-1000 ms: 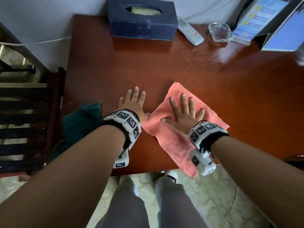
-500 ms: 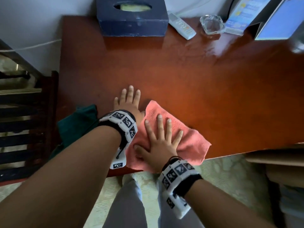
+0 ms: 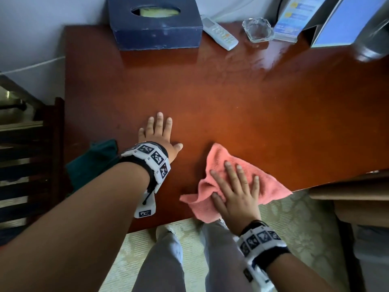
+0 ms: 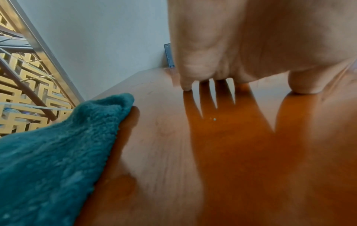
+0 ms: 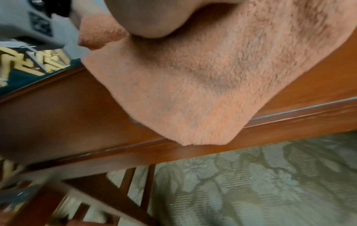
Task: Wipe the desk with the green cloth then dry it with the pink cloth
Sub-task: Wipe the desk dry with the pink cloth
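The pink cloth lies crumpled at the near edge of the red-brown desk, one corner hanging over the edge. My right hand presses flat on it with straight, spread fingers. My left hand rests flat on the bare wood to the left, fingers straight, tips touching the desk in the left wrist view. The green cloth sits bunched at the desk's left edge, beside my left wrist, untouched.
Along the back stand a dark blue tissue box, a white remote, a glass ashtray and blue-white cards. A dark wooden chair is left of the desk. My legs and patterned floor lie below the near edge.
My right hand has swept the pink cloth from beside my left wrist back to the right along the near edge, bunching it more. The left hand has stayed flat in place.
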`<act>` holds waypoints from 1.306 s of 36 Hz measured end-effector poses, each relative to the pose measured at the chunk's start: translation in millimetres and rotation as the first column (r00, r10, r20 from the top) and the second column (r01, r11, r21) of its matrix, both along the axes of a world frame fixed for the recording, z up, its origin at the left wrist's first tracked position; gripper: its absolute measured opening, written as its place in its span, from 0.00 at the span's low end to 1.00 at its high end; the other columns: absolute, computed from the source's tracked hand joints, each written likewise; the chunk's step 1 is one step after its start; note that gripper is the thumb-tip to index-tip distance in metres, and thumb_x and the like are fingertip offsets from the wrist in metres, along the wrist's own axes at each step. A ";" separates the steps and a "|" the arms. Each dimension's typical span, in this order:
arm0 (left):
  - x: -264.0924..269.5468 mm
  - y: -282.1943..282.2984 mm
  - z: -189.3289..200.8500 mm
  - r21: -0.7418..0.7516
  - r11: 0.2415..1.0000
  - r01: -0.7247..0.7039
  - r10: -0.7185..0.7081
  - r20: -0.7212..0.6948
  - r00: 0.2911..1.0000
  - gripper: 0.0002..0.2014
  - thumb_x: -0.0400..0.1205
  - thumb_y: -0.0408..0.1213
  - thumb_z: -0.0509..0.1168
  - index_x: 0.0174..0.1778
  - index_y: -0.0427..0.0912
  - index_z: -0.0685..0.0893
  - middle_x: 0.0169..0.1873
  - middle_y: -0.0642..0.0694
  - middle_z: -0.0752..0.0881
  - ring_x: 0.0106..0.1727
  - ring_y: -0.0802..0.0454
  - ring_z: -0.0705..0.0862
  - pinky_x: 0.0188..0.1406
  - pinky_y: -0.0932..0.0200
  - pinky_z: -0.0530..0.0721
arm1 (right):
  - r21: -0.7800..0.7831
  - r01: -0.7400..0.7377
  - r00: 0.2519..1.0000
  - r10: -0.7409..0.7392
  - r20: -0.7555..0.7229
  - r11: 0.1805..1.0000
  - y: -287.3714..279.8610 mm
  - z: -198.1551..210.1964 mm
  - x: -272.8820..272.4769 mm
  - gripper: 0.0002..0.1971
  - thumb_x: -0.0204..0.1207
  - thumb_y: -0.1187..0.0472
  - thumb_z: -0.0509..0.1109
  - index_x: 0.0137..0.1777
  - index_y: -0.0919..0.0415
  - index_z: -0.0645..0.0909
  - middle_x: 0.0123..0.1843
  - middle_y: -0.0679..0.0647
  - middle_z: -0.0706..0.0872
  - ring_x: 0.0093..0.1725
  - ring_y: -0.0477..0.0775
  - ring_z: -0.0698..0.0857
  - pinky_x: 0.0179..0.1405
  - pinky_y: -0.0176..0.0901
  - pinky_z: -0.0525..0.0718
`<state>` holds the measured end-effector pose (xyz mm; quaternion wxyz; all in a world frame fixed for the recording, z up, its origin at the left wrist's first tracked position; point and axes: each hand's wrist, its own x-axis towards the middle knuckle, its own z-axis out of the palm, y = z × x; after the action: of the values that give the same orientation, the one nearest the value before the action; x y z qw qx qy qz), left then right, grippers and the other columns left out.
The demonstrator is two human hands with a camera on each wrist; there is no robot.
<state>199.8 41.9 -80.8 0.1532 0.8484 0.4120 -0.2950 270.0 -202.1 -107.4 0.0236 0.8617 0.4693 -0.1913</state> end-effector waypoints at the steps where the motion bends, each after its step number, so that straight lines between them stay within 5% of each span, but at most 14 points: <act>1: 0.9 -0.3 0.5 -0.008 1.000 -0.003 0.003 -0.011 1.000 0.40 0.84 0.62 0.46 0.80 0.50 0.29 0.79 0.48 0.26 0.82 0.45 0.32 0.81 0.42 0.42 | -0.016 0.034 0.999 -0.034 0.004 0.999 -2.2 0.7 8.6 0.30 0.78 0.35 0.46 0.81 0.32 0.51 0.86 0.47 0.50 0.84 0.56 0.51 0.75 0.75 0.46; 5: 2.6 -0.3 0.8 -0.014 1.000 -0.001 0.001 -0.049 0.999 0.39 0.84 0.62 0.44 0.79 0.50 0.27 0.78 0.47 0.24 0.81 0.45 0.29 0.80 0.41 0.41 | -0.062 0.149 0.988 -0.146 0.055 0.987 -8.3 1.4 37.7 0.34 0.70 0.27 0.33 0.78 0.27 0.32 0.83 0.40 0.30 0.84 0.52 0.35 0.77 0.71 0.34; 11: 0.1 -3.5 -1.9 -0.016 1.000 -0.012 0.012 -0.010 1.000 0.38 0.84 0.62 0.41 0.79 0.49 0.26 0.78 0.47 0.23 0.81 0.44 0.29 0.80 0.40 0.39 | -0.180 0.129 0.992 -0.126 0.026 0.975 -0.5 5.1 42.6 0.40 0.63 0.24 0.16 0.76 0.35 0.20 0.81 0.50 0.22 0.80 0.61 0.25 0.75 0.78 0.34; 16: -1.4 -4.6 -6.2 -0.012 1.000 -0.020 0.021 0.024 0.999 0.38 0.84 0.62 0.41 0.79 0.49 0.27 0.78 0.46 0.24 0.81 0.43 0.30 0.80 0.39 0.40 | -0.204 -0.033 0.999 0.031 -0.013 0.978 25.7 6.1 40.9 0.43 0.77 0.26 0.37 0.85 0.52 0.48 0.85 0.65 0.48 0.83 0.71 0.46 0.73 0.78 0.48; 22: 1.1 -4.8 -7.7 -0.033 0.998 -0.044 0.044 0.003 0.999 0.37 0.84 0.62 0.39 0.79 0.49 0.25 0.77 0.46 0.22 0.80 0.44 0.27 0.79 0.39 0.35 | -0.155 -0.226 0.972 0.212 -0.102 0.962 92.8 9.6 56.6 0.46 0.70 0.23 0.43 0.77 0.39 0.20 0.76 0.55 0.14 0.74 0.61 0.15 0.73 0.72 0.24; 30: 3.2 -6.1 -6.0 -0.024 0.999 -0.033 0.033 -0.026 0.999 0.36 0.83 0.62 0.35 0.78 0.48 0.26 0.76 0.46 0.21 0.80 0.44 0.27 0.80 0.39 0.37 | -0.152 -0.291 0.953 0.272 -0.136 0.945 180.1 9.0 92.4 0.34 0.81 0.37 0.47 0.80 0.35 0.30 0.80 0.47 0.19 0.78 0.56 0.21 0.75 0.70 0.27; 37: 2.6 -3.6 -3.6 -0.051 0.998 -0.034 0.033 -0.026 0.999 0.36 0.83 0.62 0.35 0.78 0.48 0.24 0.68 0.47 0.16 0.79 0.44 0.26 0.79 0.39 0.37 | -0.164 -0.024 0.990 0.000 -0.140 0.986 208.3 14.7 133.7 0.39 0.77 0.29 0.48 0.80 0.35 0.28 0.81 0.46 0.22 0.80 0.54 0.24 0.74 0.68 0.26; 40: 2.9 -3.7 1.3 -0.076 0.996 -0.045 0.042 -0.036 0.998 0.36 0.84 0.62 0.37 0.78 0.48 0.24 0.70 0.47 0.17 0.80 0.44 0.26 0.80 0.39 0.37 | -0.189 -0.050 0.995 0.031 -0.100 0.981 199.3 16.4 129.3 0.39 0.78 0.29 0.43 0.80 0.41 0.25 0.81 0.50 0.21 0.80 0.57 0.24 0.76 0.71 0.29; 43: 12.6 4.4 14.8 -0.094 0.994 -0.060 0.053 -0.071 0.996 0.38 0.85 0.58 0.46 0.81 0.48 0.32 0.79 0.46 0.26 0.82 0.43 0.34 0.80 0.39 0.45 | -0.219 -0.136 0.990 0.140 0.005 0.966 189.7 17.9 117.5 0.40 0.80 0.33 0.39 0.81 0.54 0.25 0.82 0.59 0.24 0.81 0.62 0.27 0.78 0.71 0.35; 47: 33.9 28.3 39.7 0.081 0.994 -0.079 0.070 0.108 0.992 0.22 0.84 0.46 0.54 0.76 0.50 0.62 0.75 0.44 0.62 0.74 0.43 0.63 0.73 0.44 0.64 | -0.253 -0.316 0.936 0.344 0.075 0.915 193.5 20.3 113.6 0.41 0.80 0.35 0.35 0.80 0.67 0.28 0.81 0.66 0.26 0.80 0.64 0.25 0.76 0.68 0.28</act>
<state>233.7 70.1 -41.1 0.1493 0.8525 0.4468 -0.2263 383.6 -8.7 -87.2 0.1857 0.7708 0.5796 -0.1882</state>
